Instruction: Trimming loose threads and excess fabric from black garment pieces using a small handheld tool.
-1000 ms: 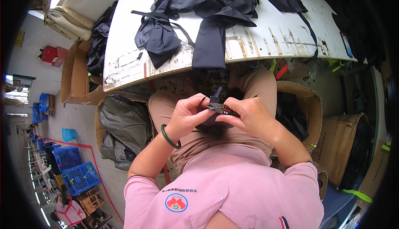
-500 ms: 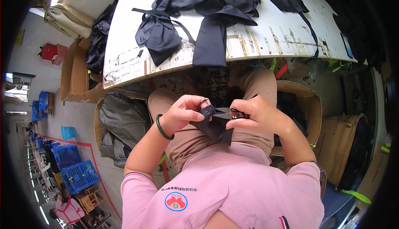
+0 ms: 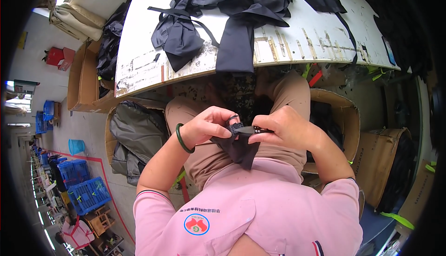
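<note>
Above lap, dark strap [image 3: 238,140] now level.

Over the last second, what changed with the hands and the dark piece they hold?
Both hands moved slightly lower, toward the body. The left hand and right hand drew apart, stretching the black strap piece level between them. Neither let go. The dark fabrics on the white table stayed put.

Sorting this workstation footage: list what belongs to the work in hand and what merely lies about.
In hand:
left hand
right hand
small black fabric piece with strap

Lying about:
heap of black fabric pieces
scuffed white table
open cardboard boxes
blue plastic crates
</note>
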### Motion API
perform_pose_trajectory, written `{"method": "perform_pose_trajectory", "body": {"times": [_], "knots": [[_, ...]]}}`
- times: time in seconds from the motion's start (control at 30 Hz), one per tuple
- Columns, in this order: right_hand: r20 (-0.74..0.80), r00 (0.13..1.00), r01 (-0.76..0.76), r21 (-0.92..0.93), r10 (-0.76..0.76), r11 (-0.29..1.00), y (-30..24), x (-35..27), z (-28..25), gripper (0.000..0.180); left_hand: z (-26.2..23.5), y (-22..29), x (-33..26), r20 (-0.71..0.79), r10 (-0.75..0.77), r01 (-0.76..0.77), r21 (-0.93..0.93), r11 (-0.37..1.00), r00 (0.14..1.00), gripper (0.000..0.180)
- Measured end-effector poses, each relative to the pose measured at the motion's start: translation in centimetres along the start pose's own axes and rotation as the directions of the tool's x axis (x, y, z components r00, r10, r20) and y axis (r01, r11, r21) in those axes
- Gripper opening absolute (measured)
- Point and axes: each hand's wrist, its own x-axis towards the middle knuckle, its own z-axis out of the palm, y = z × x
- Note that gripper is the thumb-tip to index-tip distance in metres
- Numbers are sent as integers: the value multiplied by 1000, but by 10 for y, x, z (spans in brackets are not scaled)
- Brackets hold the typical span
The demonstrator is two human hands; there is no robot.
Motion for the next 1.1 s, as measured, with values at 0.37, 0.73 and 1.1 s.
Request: {"method": "perform_pose_trajectory", "body": {"times": [0.37, 0.73, 1.1], "knots": [[-122, 848, -242, 777, 515, 582, 22, -38, -15, 17, 9, 2, 28, -71, 83, -70, 172, 983, 994, 10], [-190, 788, -220, 802, 586, 555, 29, -91, 19, 20, 52, -31, 91, -62, 145, -138, 114, 984, 987, 8], [-489, 101, -813, 462, 867, 355, 126, -360, -9, 17, -97, 111, 200, -47, 874, 299, 947, -115, 484, 59]]}}
